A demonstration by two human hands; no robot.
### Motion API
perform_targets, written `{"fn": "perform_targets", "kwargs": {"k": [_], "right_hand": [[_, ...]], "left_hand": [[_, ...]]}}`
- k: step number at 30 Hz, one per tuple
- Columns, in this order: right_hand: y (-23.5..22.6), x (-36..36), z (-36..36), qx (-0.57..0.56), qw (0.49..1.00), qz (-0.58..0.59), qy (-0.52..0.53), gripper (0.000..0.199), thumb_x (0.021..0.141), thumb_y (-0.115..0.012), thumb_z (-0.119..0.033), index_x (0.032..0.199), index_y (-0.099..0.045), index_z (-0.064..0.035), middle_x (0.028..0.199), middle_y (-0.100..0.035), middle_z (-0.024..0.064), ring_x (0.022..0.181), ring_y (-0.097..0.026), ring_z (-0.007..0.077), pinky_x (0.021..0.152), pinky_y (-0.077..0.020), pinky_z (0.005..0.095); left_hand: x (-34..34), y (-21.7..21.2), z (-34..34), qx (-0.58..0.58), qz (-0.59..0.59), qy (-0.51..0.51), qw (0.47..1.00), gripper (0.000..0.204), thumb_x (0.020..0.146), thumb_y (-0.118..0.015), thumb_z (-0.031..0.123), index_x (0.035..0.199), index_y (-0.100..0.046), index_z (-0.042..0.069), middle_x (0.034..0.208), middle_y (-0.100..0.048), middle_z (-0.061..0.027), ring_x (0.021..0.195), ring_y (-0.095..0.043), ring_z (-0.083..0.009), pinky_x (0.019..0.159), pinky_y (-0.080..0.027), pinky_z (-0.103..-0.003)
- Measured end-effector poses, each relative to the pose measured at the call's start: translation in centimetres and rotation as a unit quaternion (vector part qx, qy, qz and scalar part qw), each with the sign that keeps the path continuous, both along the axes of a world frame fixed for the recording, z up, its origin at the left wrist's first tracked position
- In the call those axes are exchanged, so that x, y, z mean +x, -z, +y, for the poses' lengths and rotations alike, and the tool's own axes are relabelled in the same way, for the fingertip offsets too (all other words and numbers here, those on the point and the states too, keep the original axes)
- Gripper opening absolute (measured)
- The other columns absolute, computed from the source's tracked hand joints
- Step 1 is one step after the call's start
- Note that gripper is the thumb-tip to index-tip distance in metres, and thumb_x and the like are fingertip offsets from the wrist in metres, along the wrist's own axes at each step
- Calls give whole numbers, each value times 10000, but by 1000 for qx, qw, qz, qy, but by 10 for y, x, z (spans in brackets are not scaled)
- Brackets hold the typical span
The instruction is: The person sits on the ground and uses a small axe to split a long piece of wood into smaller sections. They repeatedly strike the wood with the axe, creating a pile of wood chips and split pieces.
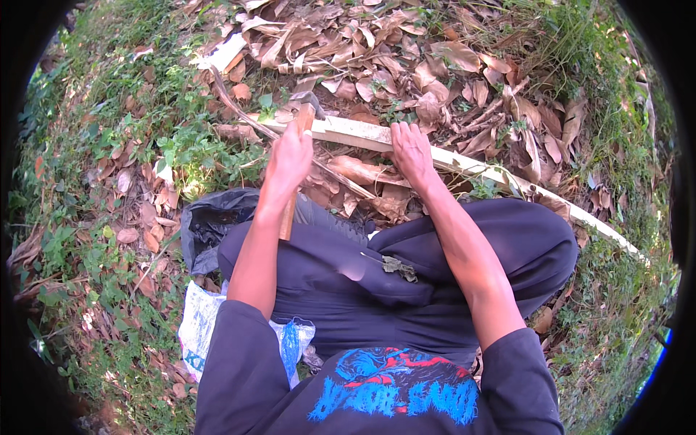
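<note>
My left hand (290, 154) is closed around the wooden handle of a hammer (305, 117). The dark metal head stands above my fist, over the left part of a long, pale wooden strip (475, 165). Whether the head touches the wood, I cannot tell. My right hand (413, 151) grips the strip near its middle, fingers curled over its far edge. From there the strip slants down to the right across the leaves. The lower end of the hammer handle shows beside my left forearm.
Dry brown leaves (348, 43) and green weeds (196, 148) cover the ground. A thin curved stick (239, 109) crosses near the strip's left end. Left of my crossed legs lie a black plastic bag (203, 235) and a white plastic sack (199, 322).
</note>
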State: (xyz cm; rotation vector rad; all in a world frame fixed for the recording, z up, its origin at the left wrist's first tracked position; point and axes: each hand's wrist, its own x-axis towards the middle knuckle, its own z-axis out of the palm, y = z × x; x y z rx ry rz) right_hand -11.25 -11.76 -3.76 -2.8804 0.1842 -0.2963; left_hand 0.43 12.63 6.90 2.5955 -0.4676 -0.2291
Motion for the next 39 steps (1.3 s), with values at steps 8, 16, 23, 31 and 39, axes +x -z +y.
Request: {"fn": "perform_targets", "kwargs": {"k": [8, 16, 23, 31, 39], "right_hand": [[1, -5, 1, 24, 1000, 19, 1, 573, 718, -855, -347, 1076, -529, -41, 1008, -569, 116, 964, -573, 305, 819, -484, 432], [-1, -4, 0, 11, 1000, 23, -3, 599, 717, -858, -364, 1096, -532, -34, 1028, -562, 113, 979, -571, 294, 834, -485, 421], [-8, 1, 10, 7, 1000, 17, -18, 597, 730, -850, -363, 1108, -527, -32, 1016, -553, 117, 979, -570, 296, 840, -479, 415], [0, -4, -2, 3, 1000, 21, -17, 577, 738, -846, -339, 1100, -527, -22, 1026, -556, 129, 961, -568, 306, 839, -481, 413], [-1, -4, -3, 7, 1000, 7, -24, 570, 740, -843, -338, 1091, -527, -17, 1023, -556, 136, 951, -563, 310, 826, -478, 420]], "left_hand": [[-17, -78, -41, -213, -99, -66, 970, 392, 1039, -437, 237, 1250, -514, -84, 749, -657, -284, 739, -691, -465, 714, -534, -562], [-6, -67, -27, -148, -48, -36, 987, 425, 1044, -434, 242, 1313, -489, -83, 783, -681, -278, 767, -708, -459, 665, -527, -535], [-25, -14, -9, 34, 38, 25, 998, 493, 1015, -457, 246, 1405, -461, -55, 907, -680, -358, 929, -712, -450, 854, -563, -498], [-15, -96, -43, -168, -140, -36, 975, 492, 1042, -429, 189, 1399, -396, -148, 673, -642, -298, 736, -710, -462, 616, -544, -519], [-16, -66, -39, -90, -39, 1, 995, 429, 1035, -452, 206, 1340, -472, -95, 856, -675, -319, 839, -697, -477, 712, -544, -527]]}}
